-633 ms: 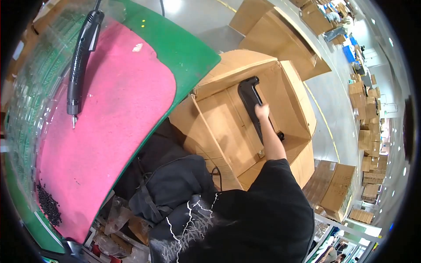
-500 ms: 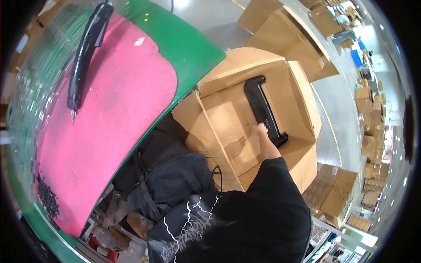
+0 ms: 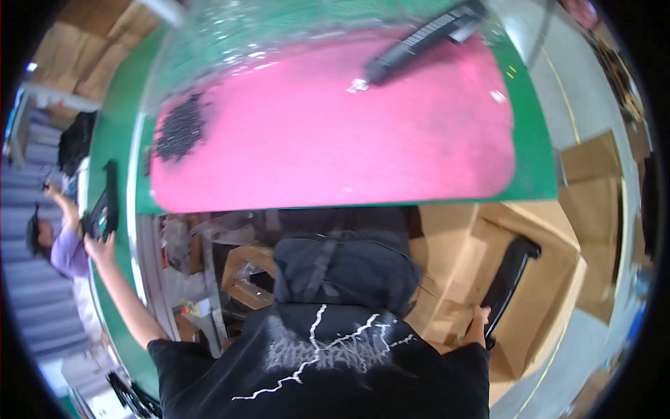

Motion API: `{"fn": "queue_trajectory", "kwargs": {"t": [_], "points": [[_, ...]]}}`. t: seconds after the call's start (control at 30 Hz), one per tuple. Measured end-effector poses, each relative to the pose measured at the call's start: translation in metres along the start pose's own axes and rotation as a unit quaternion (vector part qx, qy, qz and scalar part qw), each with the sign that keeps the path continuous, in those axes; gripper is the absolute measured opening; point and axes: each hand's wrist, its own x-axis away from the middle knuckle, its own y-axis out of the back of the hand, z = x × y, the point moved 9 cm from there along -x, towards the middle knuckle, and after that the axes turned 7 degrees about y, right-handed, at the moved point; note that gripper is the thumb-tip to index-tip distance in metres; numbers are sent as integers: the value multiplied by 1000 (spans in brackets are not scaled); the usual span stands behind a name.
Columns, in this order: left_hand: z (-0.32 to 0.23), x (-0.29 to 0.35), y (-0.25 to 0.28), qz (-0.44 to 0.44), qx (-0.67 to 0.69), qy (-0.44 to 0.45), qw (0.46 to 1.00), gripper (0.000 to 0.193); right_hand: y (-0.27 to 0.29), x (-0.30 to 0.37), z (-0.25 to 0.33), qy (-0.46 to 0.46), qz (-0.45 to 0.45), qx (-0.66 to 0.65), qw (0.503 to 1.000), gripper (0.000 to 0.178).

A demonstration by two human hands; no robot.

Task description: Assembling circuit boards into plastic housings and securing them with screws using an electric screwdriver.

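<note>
Down in an open cardboard box (image 3: pixel 551 353) at my right, my right hand (image 3: pixel 480 315) is closed on the near part of a long black plastic part (image 3: pixel 508 283) with a glossy edge. My left arm stretches out to the left edge of the green table. There my left hand (image 3: pixel 102 247) has its fingers at the near end of another black plastic part (image 3: pixel 107 199), which shows a bit of green. Blur leaves the exact grip of these fingers unclear, but they appear closed on its end.
A black electric screwdriver (image 3: pixel 422 43) lies on the pink mat (image 3: pixel 335 146) atop the green table (image 3: pixel 534 174). Small black screws (image 3: pixel 181 129) are heaped on the mat's left. A black bag (image 3: pixel 342 272) sits before me. A co-worker (image 3: pixel 70 251) is beyond the table's left side.
My view has swung left, bringing the whole mat and the co-worker into sight. My left arm now shows, reaching left to a black part. My right hand stays on its part in the box.
</note>
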Motion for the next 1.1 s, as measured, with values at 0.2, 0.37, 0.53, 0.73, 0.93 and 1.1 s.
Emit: {"fn": "queue_trajectory", "kwargs": {"t": [0.2,0.37,0.53,0.73,0.93,1.1], "points": [[27,98,-129,150,-176,-207,950,44,-23,-17,4,136,1,-325,936,53],[20,190,-219,284,-187,-303,890,44,-88,15,-3,-72,84,-237,965,53],[46,283,-308,381,-220,-404,802,32,-71,62,46,-16,-104,-150,983,54],[82,407,-381,543,-215,-447,677,23,7,131,33,47,-281,-265,921,44],[94,477,-409,646,-143,-544,517,34,187,234,78,170,-289,-703,627,34],[116,499,-432,705,-126,-463,521,39,316,359,187,421,-181,-715,527,32]]}}
